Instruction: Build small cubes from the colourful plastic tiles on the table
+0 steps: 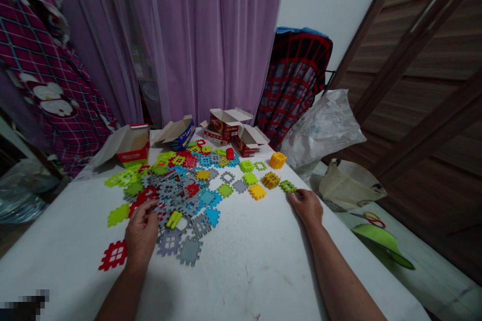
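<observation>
On white table [244, 266], hands [141, 233] [306, 206] at plastic tiles [181, 188]

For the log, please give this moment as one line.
left hand: among plastic tiles | right hand: at green tile | cardboard boxes behind

**My own arms and hands: bare skin, nothing worn**

Two bare forearms show, my left forearm [122, 296] and my right forearm [339, 276], both running out past the bottom edge of the view, so upper arms and any sleeves stay out of sight. Each narrows smoothly to a slim wrist. My left hand [141, 234] shows a broad, rounded back with soft knuckles. My right hand [306, 207] looks narrower, its back tapering into short-looking fingers. Fingernails are too small to make out. Shadow dulls both forearms.
</observation>
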### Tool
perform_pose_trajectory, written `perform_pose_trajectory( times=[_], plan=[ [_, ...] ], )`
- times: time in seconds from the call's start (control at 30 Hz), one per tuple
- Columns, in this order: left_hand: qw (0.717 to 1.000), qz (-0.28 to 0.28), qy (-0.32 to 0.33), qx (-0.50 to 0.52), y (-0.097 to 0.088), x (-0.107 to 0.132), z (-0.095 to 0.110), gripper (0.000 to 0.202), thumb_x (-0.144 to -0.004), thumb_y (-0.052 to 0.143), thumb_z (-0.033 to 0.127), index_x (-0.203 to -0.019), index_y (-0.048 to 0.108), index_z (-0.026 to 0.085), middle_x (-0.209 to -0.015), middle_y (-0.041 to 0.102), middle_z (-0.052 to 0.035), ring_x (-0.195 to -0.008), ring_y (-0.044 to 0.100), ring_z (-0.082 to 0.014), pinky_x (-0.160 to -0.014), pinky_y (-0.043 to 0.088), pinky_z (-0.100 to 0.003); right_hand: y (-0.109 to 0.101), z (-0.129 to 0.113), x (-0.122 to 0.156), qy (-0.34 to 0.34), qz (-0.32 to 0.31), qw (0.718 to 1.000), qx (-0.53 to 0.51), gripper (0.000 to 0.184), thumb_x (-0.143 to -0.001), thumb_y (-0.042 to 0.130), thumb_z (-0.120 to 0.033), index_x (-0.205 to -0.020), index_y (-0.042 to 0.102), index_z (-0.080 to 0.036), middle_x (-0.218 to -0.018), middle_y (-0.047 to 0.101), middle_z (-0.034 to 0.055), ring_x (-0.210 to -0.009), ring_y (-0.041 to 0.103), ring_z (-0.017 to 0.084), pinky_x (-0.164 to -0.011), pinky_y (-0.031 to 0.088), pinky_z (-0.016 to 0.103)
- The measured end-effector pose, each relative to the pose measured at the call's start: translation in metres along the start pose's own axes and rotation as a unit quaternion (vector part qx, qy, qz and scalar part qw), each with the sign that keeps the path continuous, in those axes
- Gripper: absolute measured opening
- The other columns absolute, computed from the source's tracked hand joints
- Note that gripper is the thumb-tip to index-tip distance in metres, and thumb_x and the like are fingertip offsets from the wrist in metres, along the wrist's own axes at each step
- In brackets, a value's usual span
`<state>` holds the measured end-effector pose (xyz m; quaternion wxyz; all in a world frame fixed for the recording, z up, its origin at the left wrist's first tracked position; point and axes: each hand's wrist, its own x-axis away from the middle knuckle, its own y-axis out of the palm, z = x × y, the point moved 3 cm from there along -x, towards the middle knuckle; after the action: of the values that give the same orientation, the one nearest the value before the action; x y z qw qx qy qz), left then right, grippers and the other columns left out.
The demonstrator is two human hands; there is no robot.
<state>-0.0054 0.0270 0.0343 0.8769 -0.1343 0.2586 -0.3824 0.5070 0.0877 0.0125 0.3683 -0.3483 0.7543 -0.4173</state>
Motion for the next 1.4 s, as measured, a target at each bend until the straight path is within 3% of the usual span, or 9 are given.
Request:
perform_pose_trajectory(
  times=[0.33,0.97,1.4],
  plan=[
    [1.0,0.004,0.002,-0.012,0.0,-0.001,-0.002,0.036,-0.074,0.049,0.036,-0.098,0.072,0.022,-0.094,0.07,-0.0025,-0.072,0.06,-0.0165,-0.071,0.051,-0.029,-0.001,-0.003,0.001,-0.009,-0.001,1.0,0.02,0.044,-0.083,0.058,-0.052,-0.106,0.075,-0.019,-0.11,0.07,0.014,-0.102,0.063,0.027,-0.077,0.046,0.033],
    [1.0,0.006,0.008,-0.015,0.002,-0.001,-0.007,0.032,-0.076,0.05,0.032,-0.098,0.072,0.025,-0.099,0.071,-0.0019,-0.077,0.062,-0.0169,-0.071,0.052,-0.028,-0.011,-0.016,0.002,-0.004,-0.07,0.994,0.088,0.043,-0.09,0.053,-0.049,-0.115,0.071,-0.019,-0.117,0.067,0.014,-0.108,0.062,0.027,-0.079,0.045,0.031],
    [0.999,0.003,0.04,0.0,0.004,-0.001,-0.013,0.032,-0.078,0.047,0.03,-0.098,0.072,0.024,-0.105,0.072,-0.0042,-0.093,0.066,-0.0198,-0.087,0.053,-0.034,0.0,-0.001,-0.002,-0.012,-0.028,0.998,0.048,0.053,-0.082,0.057,-0.057,-0.112,0.074,-0.017,-0.113,0.069,0.0168,-0.101,0.064,0.03,-0.075,0.047,0.035]
  ],
)
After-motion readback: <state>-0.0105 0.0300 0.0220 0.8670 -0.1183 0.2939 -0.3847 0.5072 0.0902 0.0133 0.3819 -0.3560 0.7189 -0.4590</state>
